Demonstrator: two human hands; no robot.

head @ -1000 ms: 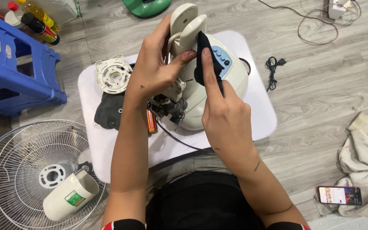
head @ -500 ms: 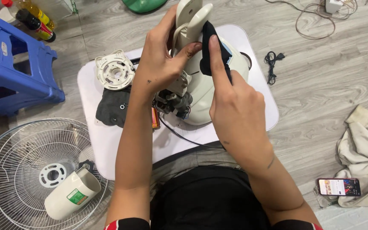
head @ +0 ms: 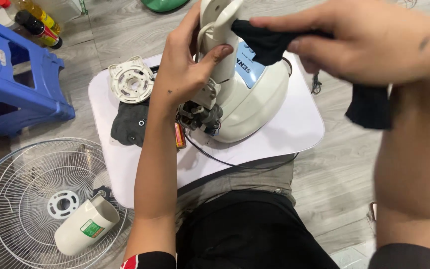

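left hand [head: 182, 74] clamps the white fan neck [head: 220, 35], thumb across its front, fingers curled behind. right hand [head: 369, 42] pinches a dark cloth [head: 269, 42] shut between its fingertips, pressed on the neck at the left hand's 2 o'clock. best to wipe in short strokes, steadying the fan base [head: 252, 104] on the white board [head: 299, 129].

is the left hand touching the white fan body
Touching. The head view shows the left hand wrapped around the upright neck of the white fan body, thumb pressed against its front, no gap visible.
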